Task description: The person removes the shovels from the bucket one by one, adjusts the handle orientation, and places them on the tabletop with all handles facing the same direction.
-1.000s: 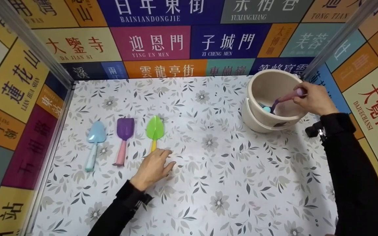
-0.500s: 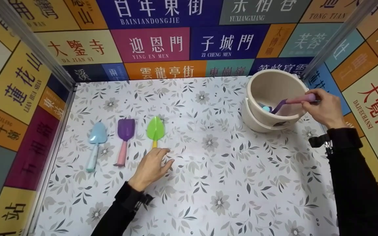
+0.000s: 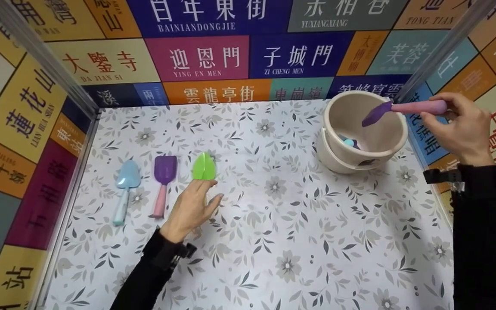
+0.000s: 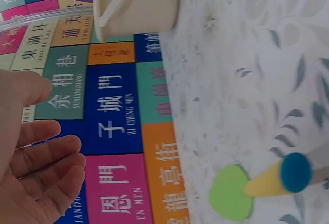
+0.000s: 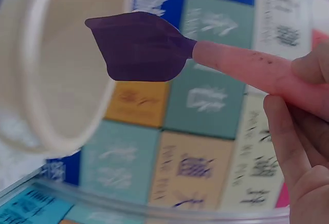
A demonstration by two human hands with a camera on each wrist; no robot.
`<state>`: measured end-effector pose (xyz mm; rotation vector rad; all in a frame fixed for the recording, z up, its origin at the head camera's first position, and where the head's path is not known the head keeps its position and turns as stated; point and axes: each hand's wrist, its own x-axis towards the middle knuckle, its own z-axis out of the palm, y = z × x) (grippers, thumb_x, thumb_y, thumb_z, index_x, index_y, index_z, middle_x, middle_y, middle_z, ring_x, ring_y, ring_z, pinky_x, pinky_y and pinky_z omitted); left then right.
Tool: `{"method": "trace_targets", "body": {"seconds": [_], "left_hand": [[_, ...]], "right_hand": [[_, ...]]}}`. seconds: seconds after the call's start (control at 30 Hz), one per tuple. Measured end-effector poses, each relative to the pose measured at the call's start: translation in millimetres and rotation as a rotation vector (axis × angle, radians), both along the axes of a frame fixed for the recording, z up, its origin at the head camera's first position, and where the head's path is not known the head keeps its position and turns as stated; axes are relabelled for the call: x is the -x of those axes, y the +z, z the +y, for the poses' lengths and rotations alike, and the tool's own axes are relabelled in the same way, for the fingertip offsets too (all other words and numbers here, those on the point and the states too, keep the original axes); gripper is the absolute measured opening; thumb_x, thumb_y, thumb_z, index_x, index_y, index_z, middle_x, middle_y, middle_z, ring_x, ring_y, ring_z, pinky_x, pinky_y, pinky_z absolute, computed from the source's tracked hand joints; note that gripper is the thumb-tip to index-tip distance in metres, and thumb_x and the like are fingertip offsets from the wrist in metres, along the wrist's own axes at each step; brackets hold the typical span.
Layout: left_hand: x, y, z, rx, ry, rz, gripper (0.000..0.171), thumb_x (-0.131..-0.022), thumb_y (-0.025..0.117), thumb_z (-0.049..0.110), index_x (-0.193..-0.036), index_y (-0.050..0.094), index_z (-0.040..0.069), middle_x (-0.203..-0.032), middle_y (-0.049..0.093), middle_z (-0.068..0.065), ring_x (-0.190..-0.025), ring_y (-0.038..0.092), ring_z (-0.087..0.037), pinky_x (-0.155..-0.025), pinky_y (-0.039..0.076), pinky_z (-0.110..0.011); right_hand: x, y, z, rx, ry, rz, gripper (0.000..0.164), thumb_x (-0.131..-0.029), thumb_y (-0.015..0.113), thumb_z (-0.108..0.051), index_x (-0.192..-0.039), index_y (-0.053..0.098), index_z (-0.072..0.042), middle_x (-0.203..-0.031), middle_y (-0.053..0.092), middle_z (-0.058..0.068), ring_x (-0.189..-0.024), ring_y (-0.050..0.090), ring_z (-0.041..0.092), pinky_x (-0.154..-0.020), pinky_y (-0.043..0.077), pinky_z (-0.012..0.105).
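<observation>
Raised shovel (image 3: 403,107) between two and three o'clock, purple blade toward nine, over mouth of bucket (image 3: 338,157). Right hand (image 3: 463,125) pinches pink handle near end, probably keeping fingers clear of rim. Left hand (image 3: 192,206), between seven and eight, fingers loosely bent, holding nothing, above green shovel (image 3: 204,167); perhaps readied there. Wall (image 3: 257,56) reads ZI CHENG MEN, YING EN MEN.

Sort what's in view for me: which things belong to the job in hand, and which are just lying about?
Likely in the job:
raised purple shovel, held in the right hand
bucket, with a turquoise thing inside
green trowel, below the left hand

Apparently just lying about:
light blue trowel, untouched
second purple shovel, untouched
</observation>
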<state>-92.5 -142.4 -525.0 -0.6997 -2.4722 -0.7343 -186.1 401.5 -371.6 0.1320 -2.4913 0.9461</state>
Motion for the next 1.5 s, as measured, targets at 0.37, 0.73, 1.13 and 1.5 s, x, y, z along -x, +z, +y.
{"method": "trace_targets", "body": {"seconds": [0.37,0.73,1.13,1.5], "left_hand": [[12.9,48.0,27.3,-0.125,-0.11,0.087,0.034,-0.088,0.082,0.007,-0.115,0.068,-0.007,-0.104,0.074,-0.019,-0.096,0.07,-0.032,-0.084,0.064,-0.039],[19.3,52.8,62.7,-0.15,-0.201,0.062,0.036,-0.09,0.082,0.012,-0.118,0.068,-0.007,-0.109,0.075,-0.019,-0.102,0.071,-0.033,-0.094,0.062,-0.04],[28.8,41.0,77.8,-0.121,-0.351,-0.205,0.043,-0.096,0.078,0.017,-0.128,0.065,-0.008,-0.117,0.073,-0.021,-0.106,0.069,-0.034,-0.096,0.06,-0.043],[29.1,35.5,78.7,-0.114,-0.378,-0.284,0.021,-0.097,0.076,0.01,-0.115,0.072,-0.001,-0.1,0.074,-0.013,-0.085,0.065,-0.024,-0.075,0.058,-0.034]], "right_hand": [[-12.3,-0.1,-65.2,0.052,0.33,0.233,0.032,-0.075,0.075,0.018,-0.107,0.07,0.016,-0.107,0.064,-0.035,-0.092,0.062,-0.016,-0.083,0.05,0.002],[-24.7,-47.2,-146.3,0.038,0.665,0.169,0.032,-0.077,0.079,0.01,-0.107,0.071,0.009,-0.098,0.075,0.024,-0.095,0.066,-0.003,-0.088,0.054,0.007],[-34.8,-93.4,-207.3,0.021,0.946,0.255,0.036,-0.076,0.077,0.01,-0.11,0.07,0.002,-0.097,0.076,0.016,-0.081,0.072,0.025,-0.083,0.058,0.014],[-38.5,-98.6,-220.2,0.029,0.984,0.234,0.035,-0.076,0.077,0.011,-0.109,0.07,0.001,-0.101,0.076,0.015,-0.086,0.073,0.027,-0.088,0.056,0.017]]}}
